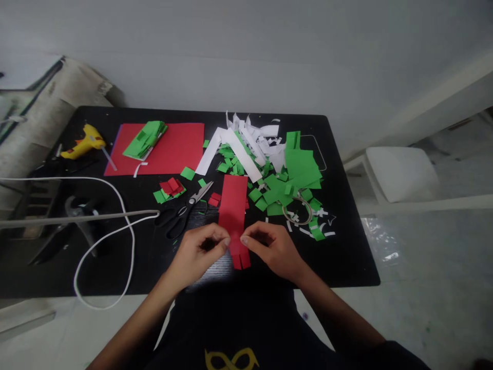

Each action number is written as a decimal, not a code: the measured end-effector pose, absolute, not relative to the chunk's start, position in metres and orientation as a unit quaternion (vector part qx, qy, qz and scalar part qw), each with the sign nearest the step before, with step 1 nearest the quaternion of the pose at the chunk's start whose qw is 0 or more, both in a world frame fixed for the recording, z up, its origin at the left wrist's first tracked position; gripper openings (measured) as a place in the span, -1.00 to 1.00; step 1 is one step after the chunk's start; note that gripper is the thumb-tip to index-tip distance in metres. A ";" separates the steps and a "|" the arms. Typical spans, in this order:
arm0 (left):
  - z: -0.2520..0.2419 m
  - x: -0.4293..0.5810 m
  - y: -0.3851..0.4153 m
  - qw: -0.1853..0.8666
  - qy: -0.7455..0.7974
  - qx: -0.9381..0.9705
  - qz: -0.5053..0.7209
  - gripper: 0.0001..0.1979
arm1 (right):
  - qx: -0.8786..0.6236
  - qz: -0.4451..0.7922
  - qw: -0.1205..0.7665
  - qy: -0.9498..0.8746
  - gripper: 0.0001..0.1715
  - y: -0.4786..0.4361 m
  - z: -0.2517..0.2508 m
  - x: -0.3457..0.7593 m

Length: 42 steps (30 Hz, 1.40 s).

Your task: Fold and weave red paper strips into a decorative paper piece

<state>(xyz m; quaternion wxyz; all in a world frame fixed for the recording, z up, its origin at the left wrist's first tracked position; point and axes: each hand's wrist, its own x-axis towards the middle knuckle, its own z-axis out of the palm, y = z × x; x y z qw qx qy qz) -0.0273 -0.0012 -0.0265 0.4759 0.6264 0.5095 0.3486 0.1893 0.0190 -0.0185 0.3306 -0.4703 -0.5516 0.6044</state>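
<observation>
Between my two hands a long red paper strip (pixel 233 203) reaches from the middle of the table toward me, with creases and a slit at its near end. My left hand (pixel 202 252) pinches the strip's left edge between thumb and forefinger. On the opposite edge, my right hand (pixel 274 249) holds it in the same kind of pinch. Black-handled scissors (pixel 188 206) lie partly open to the left of the strip. Small red paper pieces (pixel 214 199) sit beside its far half.
White paper strips (pixel 242 154) and green paper scraps (pixel 275 190) are heaped behind. A tape ring (pixel 297 211) lies at right. Red sheets (pixel 177 146) carry folded green paper (pixel 146 140). A yellow glue gun (pixel 87 142) and looping white cable (pixel 131 246) occupy the left.
</observation>
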 end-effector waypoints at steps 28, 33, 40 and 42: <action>-0.026 -0.036 -0.003 0.509 0.477 0.643 0.316 -0.84 | -0.441 0.680 0.291 -0.509 -0.76 0.020 -0.025 0.189; -0.022 -0.035 0.000 0.580 0.450 0.583 0.348 -0.84 | -0.331 0.855 0.246 -0.314 -0.50 0.021 -0.032 0.193; -0.024 -0.034 0.002 0.544 0.466 0.592 0.370 -0.84 | -0.300 0.878 0.240 -0.286 -0.54 0.017 -0.036 0.188; -0.023 -0.033 0.001 0.552 0.479 0.571 0.374 -0.85 | -0.316 0.861 0.260 -0.303 -0.54 0.017 -0.037 0.187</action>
